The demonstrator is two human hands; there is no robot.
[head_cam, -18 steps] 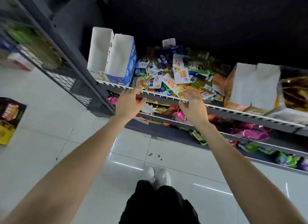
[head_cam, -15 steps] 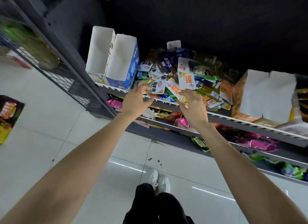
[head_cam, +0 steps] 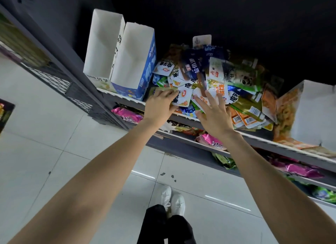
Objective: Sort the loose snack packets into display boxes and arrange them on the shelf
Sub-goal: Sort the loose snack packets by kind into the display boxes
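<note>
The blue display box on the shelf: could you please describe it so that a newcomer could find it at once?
Start at the heap of loose snack packets on the upper shelf and look to its left end. Two tall open-topped boxes stand there side by side. The blue display box is the one touching the heap; its neighbour, the white display box, shows no blue.

Both bare arms reached up to the grey metal shelf (head_cam: 254, 137), where a heap of loose, colourful foil snack packets (head_cam: 214, 80) lay piled. The left hand (head_cam: 160, 105) curled its fingers on a white packet with black lettering (head_cam: 182, 98) at the pile's front edge; the right hand (head_cam: 214, 114) lay spread flat over the packets. A blue-sided open cardboard display box (head_cam: 134, 62) stood empty just left of the heap, an orange-printed display box (head_cam: 300, 113) to its right.
</note>
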